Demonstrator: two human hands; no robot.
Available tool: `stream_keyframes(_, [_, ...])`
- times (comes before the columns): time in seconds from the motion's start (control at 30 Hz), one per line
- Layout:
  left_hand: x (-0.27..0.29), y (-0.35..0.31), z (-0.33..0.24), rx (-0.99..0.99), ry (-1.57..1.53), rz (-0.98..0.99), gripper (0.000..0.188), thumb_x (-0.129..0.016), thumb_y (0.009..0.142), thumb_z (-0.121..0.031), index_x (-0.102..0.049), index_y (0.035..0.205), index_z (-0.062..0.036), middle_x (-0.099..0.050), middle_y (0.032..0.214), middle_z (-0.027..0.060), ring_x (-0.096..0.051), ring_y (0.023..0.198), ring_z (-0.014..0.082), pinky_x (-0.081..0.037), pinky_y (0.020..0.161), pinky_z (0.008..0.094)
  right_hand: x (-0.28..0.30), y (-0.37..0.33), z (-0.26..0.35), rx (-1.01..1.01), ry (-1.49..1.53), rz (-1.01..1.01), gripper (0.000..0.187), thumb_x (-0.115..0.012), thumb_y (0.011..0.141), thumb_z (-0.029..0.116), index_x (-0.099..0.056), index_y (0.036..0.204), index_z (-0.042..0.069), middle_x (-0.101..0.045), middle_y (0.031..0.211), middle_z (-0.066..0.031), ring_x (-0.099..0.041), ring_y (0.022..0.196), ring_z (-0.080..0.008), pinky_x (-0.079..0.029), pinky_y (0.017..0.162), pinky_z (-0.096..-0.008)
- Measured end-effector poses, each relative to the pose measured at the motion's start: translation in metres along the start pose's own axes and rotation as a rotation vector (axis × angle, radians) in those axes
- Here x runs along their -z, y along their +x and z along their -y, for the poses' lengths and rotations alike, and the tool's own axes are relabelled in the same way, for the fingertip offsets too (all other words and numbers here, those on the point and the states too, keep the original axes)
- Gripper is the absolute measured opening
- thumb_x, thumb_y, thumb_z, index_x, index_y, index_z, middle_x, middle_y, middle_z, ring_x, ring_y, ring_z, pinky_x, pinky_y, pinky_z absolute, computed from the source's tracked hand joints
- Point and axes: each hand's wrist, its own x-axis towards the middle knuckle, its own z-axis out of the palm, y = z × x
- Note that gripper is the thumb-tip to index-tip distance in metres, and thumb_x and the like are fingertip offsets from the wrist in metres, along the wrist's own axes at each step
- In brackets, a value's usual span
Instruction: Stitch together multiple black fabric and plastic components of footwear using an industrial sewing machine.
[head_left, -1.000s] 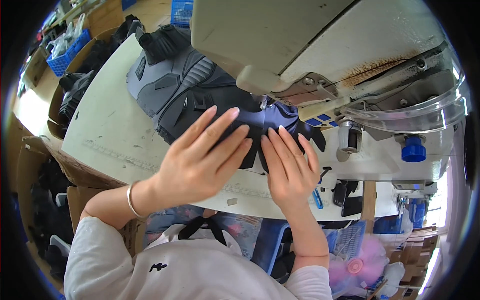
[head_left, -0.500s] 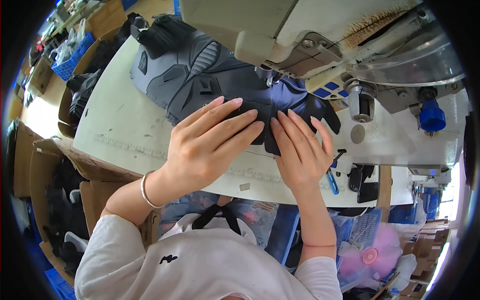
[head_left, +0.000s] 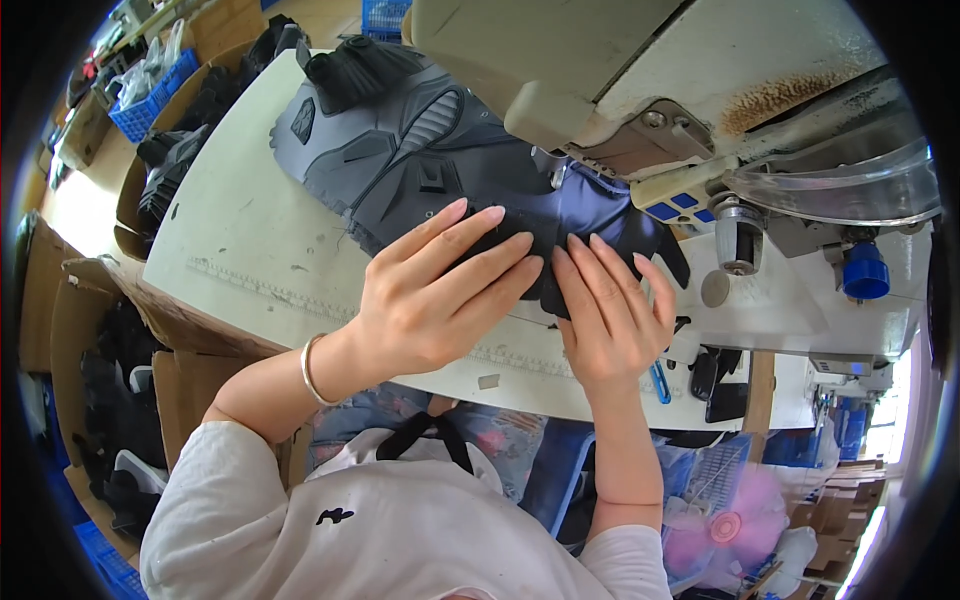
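Note:
My left hand (head_left: pixel 435 290) lies flat, fingers together, pressing on a grey and black padded glove piece (head_left: pixel 400 160) spread over the white sewing table (head_left: pixel 240 240). My right hand (head_left: pixel 612 310) presses flat beside it on the dark blue part of the fabric (head_left: pixel 590 210), fingertips close to the needle area (head_left: pixel 555 170) of the cream sewing machine (head_left: pixel 620 70). Both hands hold the fabric down just in front of the presser foot. The needle itself is mostly hidden by the machine head.
Cardboard boxes (head_left: pixel 140 190) with dark glove parts stand left of the table, and a blue crate (head_left: pixel 150 95) sits at the far left. A blue knob (head_left: pixel 865 275) and a clear guard (head_left: pixel 850 190) stick out on the machine's right. A pink fan (head_left: pixel 720 525) is below right.
The view has shifted slightly. Both hands stay flat on the fabric in nearly the same pose, nudged a little toward the needle.

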Motion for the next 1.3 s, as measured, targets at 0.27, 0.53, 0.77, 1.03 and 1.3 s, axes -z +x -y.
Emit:
stream_keyframes(0.27, [-0.001,0.005,0.004,0.028,-0.029,-0.003,0.023,-0.076,0.070,-0.003,-0.079,0.093,-0.0052,-0.077,0.099,0.0093,-0.074,0.103,0.0293,-0.059,0.096,0.0455,-0.008,-0.002,0.000,0.010,0.026,-0.094,0.016,-0.075,0.079,0.014,-0.081,0.095,0.012,-0.072,0.095,0.0020,-0.067,0.091,-0.0150,-0.049,0.095,-0.0361])
stream_keyframes(0.53, [-0.004,0.000,0.003,0.088,-0.109,0.001,0.020,-0.075,0.072,-0.007,-0.076,0.093,-0.0068,-0.076,0.104,0.0072,-0.072,0.108,0.0308,-0.058,0.097,0.0480,-0.010,-0.005,0.000,0.067,0.107,-0.203,0.015,-0.076,0.072,0.013,-0.077,0.086,0.011,-0.065,0.084,0.0029,-0.060,0.081,-0.0155,-0.053,0.093,-0.0380])
stream_keyframes(0.77, [-0.007,-0.003,0.002,0.019,-0.045,-0.029,0.022,-0.073,0.071,-0.013,-0.077,0.092,-0.0067,-0.077,0.101,0.0096,-0.073,0.107,0.0341,-0.059,0.097,0.0494,-0.013,-0.006,0.004,0.096,0.106,-0.246,0.009,-0.076,0.072,0.012,-0.073,0.081,0.012,-0.065,0.084,0.0029,-0.060,0.080,-0.0150,-0.054,0.094,-0.0390])
stream_keyframes(1.03, [-0.010,-0.003,0.002,-0.031,0.008,-0.056,0.020,-0.075,0.071,-0.013,-0.078,0.090,-0.0081,-0.077,0.100,0.0085,-0.073,0.106,0.0332,-0.060,0.096,0.0487,-0.009,-0.004,0.004,0.112,0.115,-0.239,0.009,-0.077,0.072,0.010,-0.072,0.079,0.012,-0.064,0.082,0.0033,-0.060,0.080,-0.0140,-0.053,0.095,-0.0390])
stream_keyframes(1.3, [-0.012,-0.005,0.006,-0.110,0.067,-0.115,0.020,-0.076,0.070,-0.015,-0.080,0.089,-0.0093,-0.078,0.097,0.0047,-0.074,0.104,0.0321,-0.060,0.094,0.0472,-0.007,-0.008,0.002,0.092,0.146,-0.211,0.010,-0.077,0.075,0.011,-0.073,0.084,0.012,-0.067,0.088,0.0033,-0.062,0.085,-0.0151,-0.053,0.096,-0.0405])
